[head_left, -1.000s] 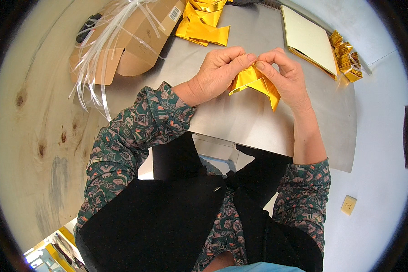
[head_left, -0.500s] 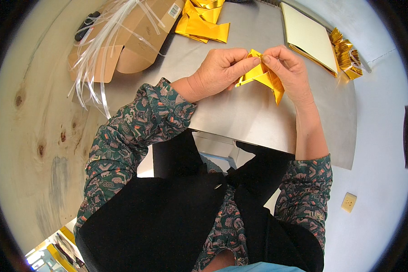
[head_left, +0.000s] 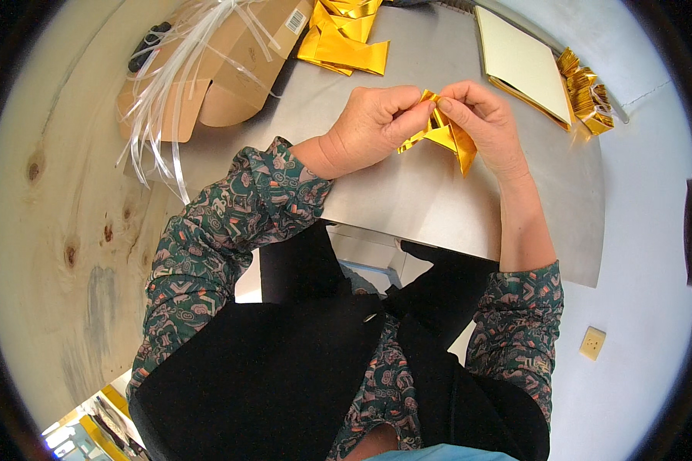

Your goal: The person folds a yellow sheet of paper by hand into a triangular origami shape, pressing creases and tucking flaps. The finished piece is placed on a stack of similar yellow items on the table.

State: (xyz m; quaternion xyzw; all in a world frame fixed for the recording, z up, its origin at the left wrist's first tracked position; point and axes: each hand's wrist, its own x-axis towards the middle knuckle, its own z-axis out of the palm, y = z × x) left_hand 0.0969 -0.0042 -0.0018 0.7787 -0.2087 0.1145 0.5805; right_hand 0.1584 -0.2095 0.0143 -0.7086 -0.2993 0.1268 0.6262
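Note:
A folded piece of shiny gold paper (head_left: 444, 137) is pinched between both hands above the metal table. My left hand (head_left: 370, 127) grips its left side, thumb on top, the other fingers curled under. From the right, my right hand (head_left: 488, 127) pinches the upper edge between thumb and bent forefinger, close to the left thumb. One pointed corner of the paper hangs down below the right fingers. Part of the sheet is hidden behind the fingers. Past the hands, several folded gold paper pieces (head_left: 354, 54) lie in a loose pile.
An open cardboard box (head_left: 242, 65) with white ribbon strips (head_left: 161, 100) draped over it stands at the far left. Off to the far right lie a stack of pale sheets (head_left: 524, 65) and a bundle of gold folded pieces (head_left: 588, 96). The metal table's (head_left: 407, 201) edge faces my lap.
My hands have drawn slightly closer together, and the gold paper between them is squeezed narrower at the top. The surrounding things have stayed in place.

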